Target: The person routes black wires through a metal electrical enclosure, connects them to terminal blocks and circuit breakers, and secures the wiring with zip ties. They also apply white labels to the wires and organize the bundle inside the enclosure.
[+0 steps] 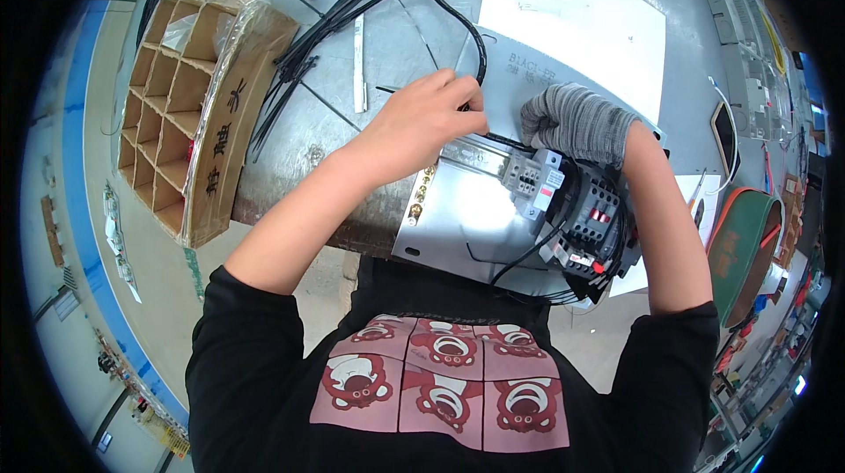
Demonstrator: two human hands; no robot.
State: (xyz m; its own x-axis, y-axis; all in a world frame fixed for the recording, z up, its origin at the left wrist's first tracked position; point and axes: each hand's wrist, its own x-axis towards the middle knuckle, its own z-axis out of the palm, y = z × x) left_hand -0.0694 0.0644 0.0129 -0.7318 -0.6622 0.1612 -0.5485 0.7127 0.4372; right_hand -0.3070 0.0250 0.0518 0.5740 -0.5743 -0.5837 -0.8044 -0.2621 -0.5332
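Observation:
A metal mounting plate point(471, 213) lies at the table's front edge, carrying small grey terminal blocks point(528, 181) and a black contactor point(594, 216) with black wires around it. My left hand point(431, 117), bare, is closed with its fingers curled round a black cable point(481, 46) that curves down from the far side. Over the plate's far edge, just beyond the contactor, my right hand point(576, 125) is balled up in a grey knitted glove. Its fingertips are tucked under, and what they grip is hidden. A dark wire runs between the two hands.
A cardboard box with compartments point(220, 130) stands at the left. Black cable ties point(330, 20) lie beside it, near a white strip point(359, 64). White paper point(576, 24) covers the far right. A phone point(725, 134) and a green pouch point(741, 240) are at the right.

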